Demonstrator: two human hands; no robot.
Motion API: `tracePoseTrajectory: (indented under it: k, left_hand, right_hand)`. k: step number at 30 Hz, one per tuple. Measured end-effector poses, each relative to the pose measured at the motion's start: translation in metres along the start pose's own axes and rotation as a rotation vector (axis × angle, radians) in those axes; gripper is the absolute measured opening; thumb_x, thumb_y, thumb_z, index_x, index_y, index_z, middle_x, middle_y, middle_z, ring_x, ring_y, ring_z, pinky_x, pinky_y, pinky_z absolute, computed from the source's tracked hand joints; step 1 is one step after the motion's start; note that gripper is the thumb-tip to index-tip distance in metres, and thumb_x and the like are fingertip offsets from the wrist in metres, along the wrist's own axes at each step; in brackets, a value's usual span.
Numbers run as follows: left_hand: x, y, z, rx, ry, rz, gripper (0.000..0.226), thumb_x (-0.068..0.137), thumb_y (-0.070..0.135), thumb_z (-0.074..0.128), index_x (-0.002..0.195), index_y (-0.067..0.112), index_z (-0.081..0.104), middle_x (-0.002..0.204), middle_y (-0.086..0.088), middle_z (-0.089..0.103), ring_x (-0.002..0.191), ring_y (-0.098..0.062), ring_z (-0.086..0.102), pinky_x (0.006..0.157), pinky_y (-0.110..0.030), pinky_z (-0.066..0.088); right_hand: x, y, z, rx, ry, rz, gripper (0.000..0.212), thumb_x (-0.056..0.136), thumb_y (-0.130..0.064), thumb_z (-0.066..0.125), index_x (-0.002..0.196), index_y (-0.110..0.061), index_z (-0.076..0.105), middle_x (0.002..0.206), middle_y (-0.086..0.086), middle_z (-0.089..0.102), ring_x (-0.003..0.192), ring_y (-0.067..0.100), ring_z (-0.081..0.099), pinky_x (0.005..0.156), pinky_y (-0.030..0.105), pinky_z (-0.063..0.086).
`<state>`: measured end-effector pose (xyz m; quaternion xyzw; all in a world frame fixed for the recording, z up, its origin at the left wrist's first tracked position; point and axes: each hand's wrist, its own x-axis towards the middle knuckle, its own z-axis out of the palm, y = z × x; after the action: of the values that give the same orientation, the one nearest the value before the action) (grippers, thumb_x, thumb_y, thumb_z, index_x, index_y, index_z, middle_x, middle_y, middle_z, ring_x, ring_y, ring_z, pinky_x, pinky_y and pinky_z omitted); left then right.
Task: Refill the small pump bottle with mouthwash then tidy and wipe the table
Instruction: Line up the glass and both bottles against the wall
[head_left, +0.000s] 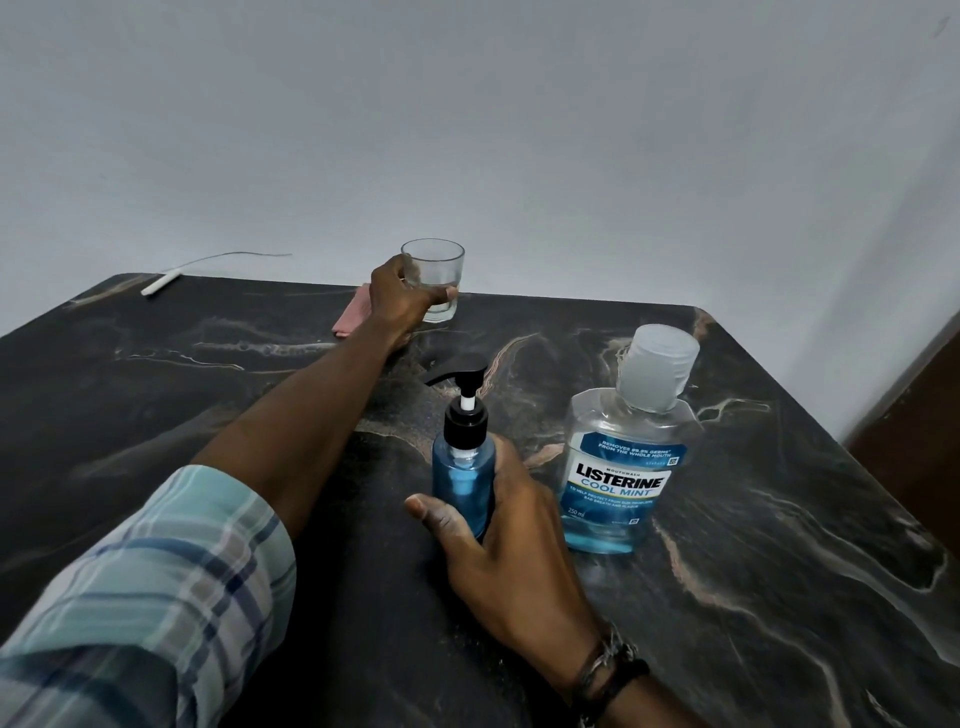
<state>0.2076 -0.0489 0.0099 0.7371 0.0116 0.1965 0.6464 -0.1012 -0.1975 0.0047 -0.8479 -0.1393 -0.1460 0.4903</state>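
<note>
Head view: right hand (498, 525) gripping small pump bottle (464, 470) near centre to steady it, left hand (402, 296) clutching far glass tumbler (434, 280), Listerine bottle (626, 452) capped just right, likely tidying.

mouthwash bottle (621, 467) label: LISTERINE COOL MINT, MOUTHWASH, 250 ml

A plain domestic room is suggested, most likely in a home. A dark marble-patterned table (727, 597) is set against a bare, pale painted wall (467, 130). Household toiletries and tableware are seen on it: a Listerine Cool Mint mouthwash bottle (621, 467), a small blue pump bottle (464, 467), a drinking glass (434, 278) and a folded pink cloth (353, 317). Brown woodwork (914, 431) is glimpsed at the right edge.
</note>
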Motion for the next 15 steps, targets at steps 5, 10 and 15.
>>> tracePoseTrajectory:
  k: [5,10,15]
  left_hand:
    - [-0.007,0.005,-0.004,0.047,-0.053,0.015,0.075,0.052,0.026,0.094,0.112,0.002,0.056,0.114,-0.014,0.066,0.108,-0.034,0.063,0.092,-0.052,0.054]
    - [-0.025,0.030,-0.023,0.336,-0.071,0.061,0.121,0.060,0.043,0.091,0.149,0.003,0.018,0.153,-0.015,0.034,0.141,-0.031,0.035,0.112,-0.041,0.036]
    - [-0.094,0.050,-0.064,0.342,-0.104,0.309,0.073,0.084,0.020,0.074,0.146,0.009,0.036,0.144,-0.009,0.050,0.132,-0.030,0.046,0.106,-0.036,0.044]
  right_hand:
    - [0.001,0.001,0.000,-0.012,0.008,0.002,0.041,0.080,-0.048,0.071,0.112,-0.034,0.050,0.100,-0.018,0.066,0.094,-0.003,0.061,0.080,0.016,0.049]
    - [0.001,0.000,0.000,-0.022,0.015,0.031,0.044,0.077,-0.051,0.072,0.112,-0.035,0.050,0.099,-0.019,0.066,0.093,-0.003,0.062,0.080,0.021,0.052]
    - [-0.001,-0.005,-0.002,-0.037,0.037,0.059,0.052,0.072,-0.048,0.079,0.112,-0.035,0.049,0.102,-0.020,0.064,0.094,-0.002,0.061,0.082,0.021,0.053]
